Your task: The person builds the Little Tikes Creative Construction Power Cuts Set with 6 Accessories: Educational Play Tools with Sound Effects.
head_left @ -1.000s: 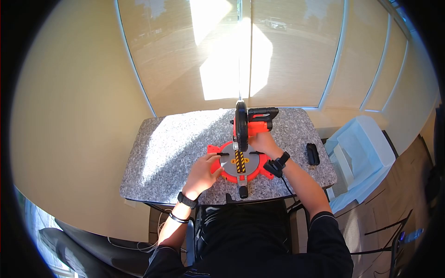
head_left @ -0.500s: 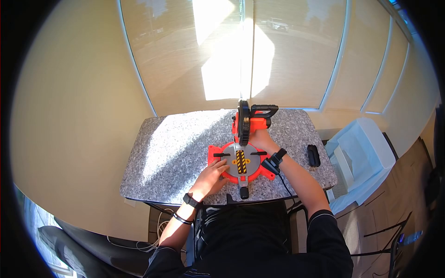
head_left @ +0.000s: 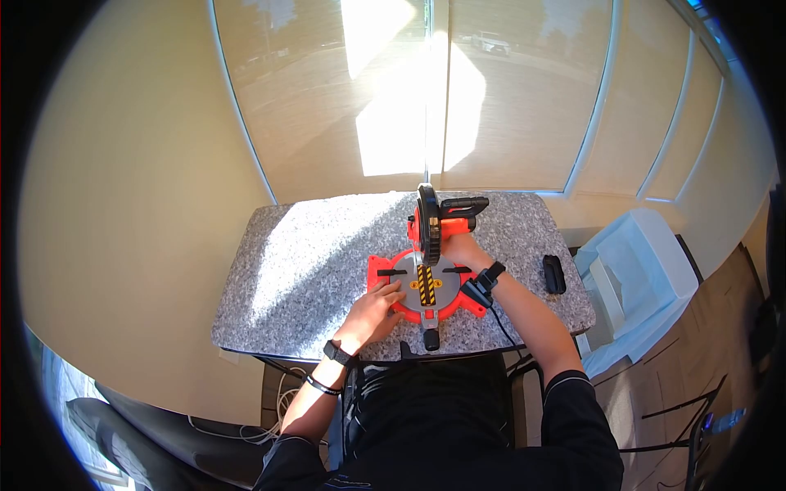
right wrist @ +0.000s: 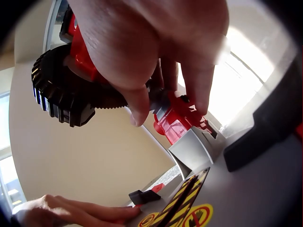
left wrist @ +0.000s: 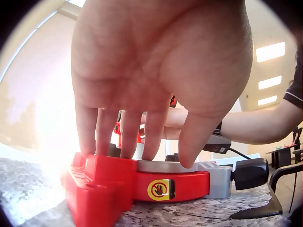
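A red and black toy miter saw (head_left: 430, 233) stands on a granite-patterned table, with a round grey turntable on its red base and a yellow-black striped strip across the turntable. My left hand (head_left: 375, 316) rests on the base's left side; in the left wrist view the straight fingers (left wrist: 130, 137) reach down onto the base and the turntable rim. My right hand (head_left: 465, 250) is at the back, behind the toothed black blade guard (right wrist: 59, 85). Its thumb and fingers (right wrist: 196, 85) close around the saw's arm near the hinge, which they partly hide.
A small black object (head_left: 553, 274) lies at the table's (head_left: 286, 295) right side. Next to the table stands a chair draped in light blue cloth (head_left: 643, 278). A black knob (head_left: 431, 339) sticks out at the saw's front. Window shades rise behind.
My left hand has come down onto the base's left front. The saw head rose a little, then tipped back down, with my right hand staying at its arm.
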Tool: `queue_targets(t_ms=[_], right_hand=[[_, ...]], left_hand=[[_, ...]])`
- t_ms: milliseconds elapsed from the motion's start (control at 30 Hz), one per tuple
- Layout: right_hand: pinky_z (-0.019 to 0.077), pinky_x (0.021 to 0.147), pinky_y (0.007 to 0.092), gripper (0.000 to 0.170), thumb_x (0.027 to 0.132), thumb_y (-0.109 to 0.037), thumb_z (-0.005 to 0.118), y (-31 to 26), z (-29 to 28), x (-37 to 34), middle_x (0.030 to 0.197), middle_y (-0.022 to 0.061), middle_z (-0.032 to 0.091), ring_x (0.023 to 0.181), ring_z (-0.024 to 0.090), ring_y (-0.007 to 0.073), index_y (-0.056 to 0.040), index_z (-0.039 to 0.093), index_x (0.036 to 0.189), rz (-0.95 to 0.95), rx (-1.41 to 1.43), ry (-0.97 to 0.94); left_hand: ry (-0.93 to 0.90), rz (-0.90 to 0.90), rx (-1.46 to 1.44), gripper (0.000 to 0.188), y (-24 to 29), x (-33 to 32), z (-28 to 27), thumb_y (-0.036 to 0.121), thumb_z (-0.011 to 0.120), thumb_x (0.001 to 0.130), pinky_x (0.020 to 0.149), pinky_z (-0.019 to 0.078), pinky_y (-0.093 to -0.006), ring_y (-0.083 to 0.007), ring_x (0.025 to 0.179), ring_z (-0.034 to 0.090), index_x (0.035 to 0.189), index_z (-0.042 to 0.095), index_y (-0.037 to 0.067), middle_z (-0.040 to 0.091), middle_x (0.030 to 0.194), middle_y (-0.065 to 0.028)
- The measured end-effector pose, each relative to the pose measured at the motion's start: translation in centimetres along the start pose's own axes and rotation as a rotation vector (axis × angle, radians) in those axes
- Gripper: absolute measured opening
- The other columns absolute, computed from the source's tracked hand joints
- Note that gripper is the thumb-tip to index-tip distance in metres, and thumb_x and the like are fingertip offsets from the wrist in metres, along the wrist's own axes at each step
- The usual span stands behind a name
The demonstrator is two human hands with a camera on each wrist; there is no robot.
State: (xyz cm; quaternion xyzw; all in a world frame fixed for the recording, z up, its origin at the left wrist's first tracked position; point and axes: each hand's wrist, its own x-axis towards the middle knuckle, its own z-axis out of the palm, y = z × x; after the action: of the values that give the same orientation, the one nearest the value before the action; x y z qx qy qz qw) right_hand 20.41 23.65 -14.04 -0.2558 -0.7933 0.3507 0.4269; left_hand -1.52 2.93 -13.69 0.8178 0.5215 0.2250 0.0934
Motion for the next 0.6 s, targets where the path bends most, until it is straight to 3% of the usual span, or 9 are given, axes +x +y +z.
queue_targets(t_ms=[100, 267, 400, 467, 600], right_hand=[[0.0551, 0.087, 0.0404, 0.021, 0.091, -0.015, 0.072, 0.7, -0.4, -0.3, 0.108, 0.0097, 0.074, 0.101, 0.070, 0.0258, -0.0073, 0.068, 0.111, -0.076, -0.191, -0.038], [0.0546, 0.083, 0.0423, 0.031, 0.097, -0.035, 0.060, 1.1, -0.9, -0.8, 0.103, 0.0129, 0.075, 0.097, 0.071, 0.0306, -0.0074, 0.069, 0.105, 0.040, -0.476, -0.230], [0.0546, 0.083, 0.0422, 0.030, 0.096, -0.034, 0.060, -1.8, -1.1, -1.1, 0.103, 0.0128, 0.075, 0.097, 0.071, 0.0309, -0.0075, 0.070, 0.104, 0.057, -0.462, -0.223], [0.0544, 0.083, 0.0424, 0.030, 0.096, -0.035, 0.060, -4.6, -1.4, -1.5, 0.104, 0.0130, 0.075, 0.098, 0.071, 0.0318, -0.0072, 0.069, 0.104, 0.154, -0.533, -0.259], [0.0550, 0.081, 0.0413, 0.022, 0.096, -0.027, 0.061, -1.5, -1.3, -1.1, 0.102, 0.0122, 0.075, 0.093, 0.072, 0.0274, -0.0067, 0.069, 0.103, 0.126, -0.471, -0.295]], left_hand=[[0.002, -0.001, 0.009, 0.048, 0.1, 0.1, -0.1, 0.022, 0.076, 0.087, 0.110, 0.0482, -0.0442, -0.0369, 0.137, 0.051, 0.132, 0.066, 0.006, 0.054, 0.150, -0.0140], [0.015, 0.009, 0.027, 0.047, 0.1, 0.1, -0.1, 0.022, 0.076, 0.087, 0.108, 0.0499, -0.0428, -0.0351, 0.134, 0.053, 0.130, 0.067, 0.006, 0.056, 0.148, -0.0133], [0.019, 0.003, 0.014, 0.047, 0.3, 0.1, 0.0, 0.022, 0.076, 0.087, 0.107, 0.0503, -0.0425, -0.0349, 0.134, 0.054, 0.130, 0.067, 0.006, 0.056, 0.148, -0.0132], [0.021, -0.001, 0.004, 0.046, 0.2, 0.1, 0.0, 0.022, 0.075, 0.087, 0.107, 0.0504, -0.0424, -0.0348, 0.134, 0.054, 0.129, 0.067, 0.005, 0.056, 0.148, -0.0131], [0.026, -0.006, 0.006, 0.045, 0.2, 0.1, 0.2, 0.022, 0.075, 0.088, 0.107, 0.0505, -0.0426, -0.0348, 0.133, 0.054, 0.129, 0.067, 0.005, 0.056, 0.148, -0.0131]])
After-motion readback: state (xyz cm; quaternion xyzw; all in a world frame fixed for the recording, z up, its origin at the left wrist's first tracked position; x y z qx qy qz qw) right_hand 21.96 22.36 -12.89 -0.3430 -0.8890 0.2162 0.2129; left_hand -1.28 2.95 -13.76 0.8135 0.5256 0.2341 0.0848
